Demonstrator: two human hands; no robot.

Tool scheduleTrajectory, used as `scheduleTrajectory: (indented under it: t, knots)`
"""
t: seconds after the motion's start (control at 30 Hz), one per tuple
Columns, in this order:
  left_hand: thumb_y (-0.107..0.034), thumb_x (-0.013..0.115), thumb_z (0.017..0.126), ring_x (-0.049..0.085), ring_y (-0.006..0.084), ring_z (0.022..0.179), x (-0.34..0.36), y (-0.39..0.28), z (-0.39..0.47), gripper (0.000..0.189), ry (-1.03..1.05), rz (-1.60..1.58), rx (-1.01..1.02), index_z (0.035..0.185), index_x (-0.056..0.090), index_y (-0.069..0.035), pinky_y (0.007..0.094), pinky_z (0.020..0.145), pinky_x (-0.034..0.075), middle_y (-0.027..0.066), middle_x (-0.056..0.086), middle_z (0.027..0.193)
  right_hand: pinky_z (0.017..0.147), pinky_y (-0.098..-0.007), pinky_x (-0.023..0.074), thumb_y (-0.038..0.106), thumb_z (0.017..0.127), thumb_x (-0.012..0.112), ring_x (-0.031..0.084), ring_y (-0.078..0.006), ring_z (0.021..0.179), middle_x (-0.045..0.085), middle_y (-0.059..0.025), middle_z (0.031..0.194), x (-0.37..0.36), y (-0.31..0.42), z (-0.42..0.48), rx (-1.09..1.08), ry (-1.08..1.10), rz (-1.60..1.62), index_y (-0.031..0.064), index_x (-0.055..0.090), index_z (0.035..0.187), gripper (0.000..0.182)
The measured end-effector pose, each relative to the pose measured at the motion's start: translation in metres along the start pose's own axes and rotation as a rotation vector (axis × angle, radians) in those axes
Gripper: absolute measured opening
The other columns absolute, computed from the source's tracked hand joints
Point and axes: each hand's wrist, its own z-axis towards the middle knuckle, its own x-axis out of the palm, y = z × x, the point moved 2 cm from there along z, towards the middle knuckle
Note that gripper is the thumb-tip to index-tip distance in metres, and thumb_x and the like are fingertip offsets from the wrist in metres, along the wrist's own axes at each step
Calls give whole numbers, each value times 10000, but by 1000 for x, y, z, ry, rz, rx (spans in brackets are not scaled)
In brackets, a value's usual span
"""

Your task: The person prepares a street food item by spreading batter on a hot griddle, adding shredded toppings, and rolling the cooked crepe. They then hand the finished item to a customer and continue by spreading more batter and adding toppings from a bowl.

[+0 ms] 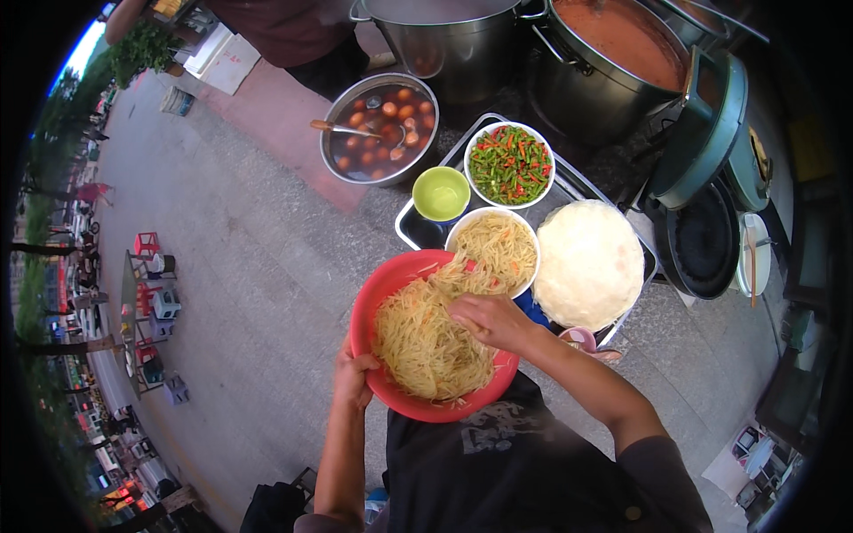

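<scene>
My left hand [353,376] grips the left rim of a red plastic basin [365,313], thumb over the edge. Pale shredded vegetable, probably potato [433,346], fills much of the basin, which is tilted against a white bowl [535,266]. That bowl holds similar shreds [496,243] with orange bits, and a strand of them bridges both rims. My right hand [486,323] is curled over the basin's right side, at the shreds; whether it holds a utensil is hidden. Beyond sit a white bowl of chopped green and red peppers [510,164] and a green bowl [441,193].
A stack of pale flatbreads [588,263] lies right on a metal tray [616,333]. Farther off stand a pot of eggs in broth [380,133] with a ladle, steaming stockpots [453,53] and a black griddle [700,240] with a raised lid. Another person's torso [286,30] is at the top.
</scene>
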Motion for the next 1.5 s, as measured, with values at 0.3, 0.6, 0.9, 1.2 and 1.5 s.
scheduleTrajectory:
  t: [0.3,0.6,0.9,1.2,1.5]
  knots:
    - [111,415,527,548,235,986,1,-1,-1,667,-24,9,17,1184,457,5,317,857,462,103,556,1077,638,-334,496,104,822,562,603,-274,769,608,-112,883,-30,2,-38,95,-329,102,64,594,966,153]
    - [119,411,522,544,249,990,10,-6,0,681,-11,-3,10,1193,452,11,313,811,486,119,540,1091,602,-237,495,85,850,563,608,-130,663,635,-78,806,-47,-62,-36,527,-652,616,-11,625,911,129]
    - [105,415,505,571,220,891,7,-8,-1,669,-37,59,-39,1164,468,-1,299,762,504,102,563,1028,549,-228,520,95,856,544,620,-146,606,628,-103,773,-44,-141,-9,646,-848,822,-34,619,895,154]
    - [105,422,527,574,206,857,0,-7,-3,609,-72,40,-61,1122,505,2,292,742,501,86,578,977,612,-215,489,105,857,549,591,-116,658,630,-69,806,-83,-82,-8,601,-617,647,-16,622,937,163]
    - [109,415,522,568,235,956,1,-4,-1,660,-20,3,-4,1172,470,9,316,834,478,116,571,1068,646,-320,493,154,839,561,600,-255,765,601,-92,919,-36,13,-31,109,-173,200,62,598,1006,195]
